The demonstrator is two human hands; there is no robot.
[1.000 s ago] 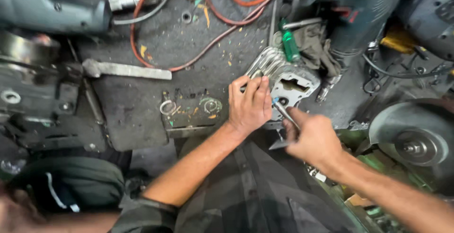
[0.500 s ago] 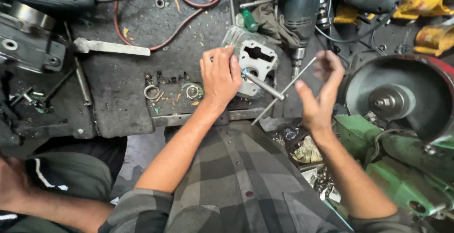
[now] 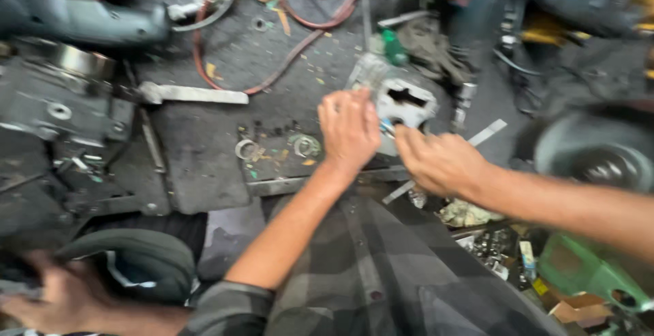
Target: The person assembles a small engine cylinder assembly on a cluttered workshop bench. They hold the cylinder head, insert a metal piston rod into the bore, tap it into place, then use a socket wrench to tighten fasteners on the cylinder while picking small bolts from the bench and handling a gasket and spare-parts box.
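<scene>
Left of centre on the dark mat (image 3: 204, 165) I see two metal rings (image 3: 276, 148). My left hand (image 3: 349, 131) rests open-palmed on the pale metal housing (image 3: 405, 104). Just right, touching it, my right hand (image 3: 439, 162) is closed on a thin metal rod (image 3: 487, 133).

Up past your fingertips, a red cable (image 3: 272, 63) loops across the grimy mat (image 3: 197, 165), and a green-capped bottle (image 3: 393, 46) stands just beyond them. Out left of your fingers, two metal rings (image 3: 246, 149) sit on the mat, with a flat steel bar (image 3: 194, 94) lying farther off and a grey power tool (image 3: 82, 16) above it. Off to the right of your fingers, a round grinder disc (image 3: 593, 155) blurs dark. Lower right, near your forearm, a green machine housing (image 3: 593, 271). Bottom left, another person's hand (image 3: 61, 298) beside a dark cap (image 3: 129, 257).
</scene>
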